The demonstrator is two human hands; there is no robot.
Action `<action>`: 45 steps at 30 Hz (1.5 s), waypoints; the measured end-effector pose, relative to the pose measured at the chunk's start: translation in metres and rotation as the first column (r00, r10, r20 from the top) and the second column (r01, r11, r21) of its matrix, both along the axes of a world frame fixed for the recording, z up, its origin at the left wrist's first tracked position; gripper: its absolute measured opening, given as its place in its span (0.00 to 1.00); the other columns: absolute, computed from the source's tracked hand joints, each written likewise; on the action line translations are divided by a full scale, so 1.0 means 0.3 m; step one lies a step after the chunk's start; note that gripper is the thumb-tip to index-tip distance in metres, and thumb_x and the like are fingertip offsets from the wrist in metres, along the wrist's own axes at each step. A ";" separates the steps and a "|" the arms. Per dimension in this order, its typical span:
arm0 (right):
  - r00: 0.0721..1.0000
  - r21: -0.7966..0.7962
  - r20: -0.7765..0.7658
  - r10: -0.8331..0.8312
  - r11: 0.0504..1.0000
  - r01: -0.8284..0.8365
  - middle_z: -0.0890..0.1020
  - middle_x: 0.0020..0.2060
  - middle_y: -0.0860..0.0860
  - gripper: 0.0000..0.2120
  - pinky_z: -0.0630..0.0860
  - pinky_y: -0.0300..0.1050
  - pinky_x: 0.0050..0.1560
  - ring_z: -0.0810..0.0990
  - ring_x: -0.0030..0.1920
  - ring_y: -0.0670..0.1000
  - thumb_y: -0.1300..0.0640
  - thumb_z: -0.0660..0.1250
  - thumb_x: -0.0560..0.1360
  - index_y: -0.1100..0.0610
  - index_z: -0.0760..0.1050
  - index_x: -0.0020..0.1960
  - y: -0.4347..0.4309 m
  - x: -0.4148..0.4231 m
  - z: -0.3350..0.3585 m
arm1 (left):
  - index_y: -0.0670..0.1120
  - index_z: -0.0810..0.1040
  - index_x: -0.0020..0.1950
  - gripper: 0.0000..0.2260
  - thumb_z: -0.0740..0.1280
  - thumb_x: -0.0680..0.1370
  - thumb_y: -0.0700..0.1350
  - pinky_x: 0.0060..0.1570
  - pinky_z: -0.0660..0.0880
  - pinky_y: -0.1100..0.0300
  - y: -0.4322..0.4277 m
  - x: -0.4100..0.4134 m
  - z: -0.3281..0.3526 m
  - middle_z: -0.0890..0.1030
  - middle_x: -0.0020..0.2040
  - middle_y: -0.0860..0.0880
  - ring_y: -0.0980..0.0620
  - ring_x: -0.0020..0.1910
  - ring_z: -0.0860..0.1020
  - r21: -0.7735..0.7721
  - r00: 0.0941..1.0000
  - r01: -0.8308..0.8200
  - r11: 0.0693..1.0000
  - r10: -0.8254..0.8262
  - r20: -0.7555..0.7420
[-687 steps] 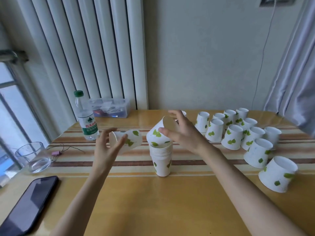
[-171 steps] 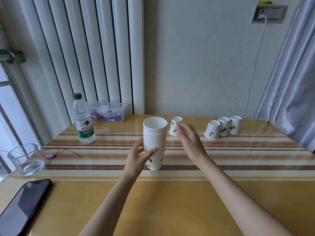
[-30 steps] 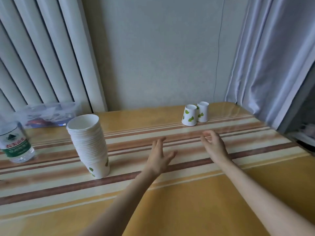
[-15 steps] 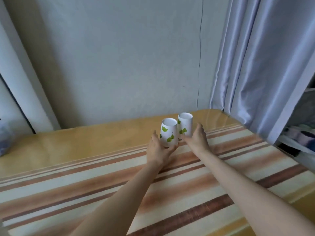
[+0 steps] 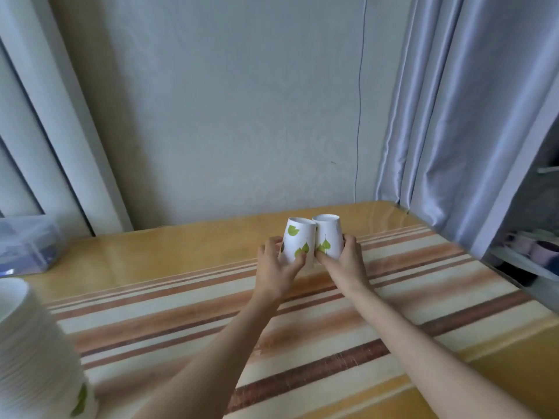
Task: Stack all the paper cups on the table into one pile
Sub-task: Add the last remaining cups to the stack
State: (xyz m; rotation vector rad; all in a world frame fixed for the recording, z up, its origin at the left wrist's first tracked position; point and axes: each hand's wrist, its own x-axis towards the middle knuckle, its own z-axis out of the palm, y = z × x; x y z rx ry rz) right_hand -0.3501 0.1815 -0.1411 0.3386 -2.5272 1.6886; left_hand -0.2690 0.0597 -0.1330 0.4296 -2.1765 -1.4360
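Note:
Two white paper cups with green leaf prints stand upside down side by side near the table's far edge. My left hand (image 5: 276,266) grips the left cup (image 5: 295,241), which tilts slightly left. My right hand (image 5: 344,264) grips the right cup (image 5: 328,238). The two cups touch each other. The tall pile of stacked cups (image 5: 33,355) stands upright at the lower left, partly cut off by the frame's edge.
The wooden table (image 5: 181,261) has a striped runner across it. A clear plastic box (image 5: 27,246) sits at the far left. A grey curtain (image 5: 459,122) hangs at the right, just past the table's corner. A thin cable runs down the wall behind.
Both hands have closed around the two cups, and the left cup now tilts. The view has swung back left, bringing the pile of cups into the lower left corner.

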 end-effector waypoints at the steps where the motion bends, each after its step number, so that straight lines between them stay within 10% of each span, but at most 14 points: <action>1: 1.000 -0.042 0.012 0.027 0.999 -0.026 0.71 0.55 0.54 0.31 0.74 0.51 0.51 0.74 0.54 0.55 0.48 0.74 0.64 0.57 0.65 0.61 0.007 0.050 0.015 | 0.46 0.70 0.64 0.27 0.69 0.69 0.55 0.59 0.70 0.57 0.004 0.052 0.021 0.69 0.57 0.46 0.51 0.58 0.70 0.015 1.000 0.000 1.000 0.000 -0.024; 9: 0.968 -0.238 -0.013 0.251 0.939 -0.247 0.71 0.58 0.53 0.27 0.71 0.40 0.45 0.76 0.55 0.51 0.47 0.71 0.66 0.52 0.67 0.62 0.012 0.464 0.206 | 0.48 0.62 0.70 0.34 0.72 0.69 0.57 0.55 0.70 0.61 0.010 0.512 0.221 0.74 0.57 0.48 0.53 0.57 0.74 0.113 0.978 -0.080 0.990 0.099 -0.182; 18: 0.936 -0.286 -0.077 0.343 0.892 -0.350 0.72 0.43 0.47 0.19 0.67 0.45 0.38 0.73 0.40 0.48 0.51 0.66 0.74 0.55 0.59 0.56 -0.089 0.770 0.386 | 0.53 0.75 0.55 0.18 0.70 0.69 0.57 0.56 0.72 0.60 -0.134 0.936 0.497 0.77 0.56 0.50 0.54 0.55 0.74 -0.082 0.891 -0.299 0.951 0.247 -0.381; 23: 0.911 -0.297 -0.096 0.402 0.862 -0.412 0.70 0.60 0.52 0.17 0.70 0.41 0.43 0.73 0.57 0.53 0.45 0.64 0.73 0.47 0.63 0.59 -0.178 0.852 0.413 | 0.51 0.71 0.68 0.23 0.68 0.73 0.54 0.62 0.70 0.55 -0.303 1.090 0.598 0.74 0.62 0.47 0.53 0.61 0.72 -0.189 0.905 -0.333 0.924 0.256 -0.340; 45: 0.943 -0.315 -0.024 0.331 0.893 -0.321 0.72 0.62 0.53 0.25 0.71 0.52 0.58 0.74 0.60 0.55 0.39 0.63 0.66 0.49 0.68 0.59 -0.213 0.796 0.340 | 0.50 0.78 0.61 0.21 0.61 0.75 0.60 0.52 0.76 0.52 -0.448 0.942 0.460 0.77 0.61 0.52 0.50 0.56 0.78 -0.752 0.972 -0.055 0.657 0.209 0.112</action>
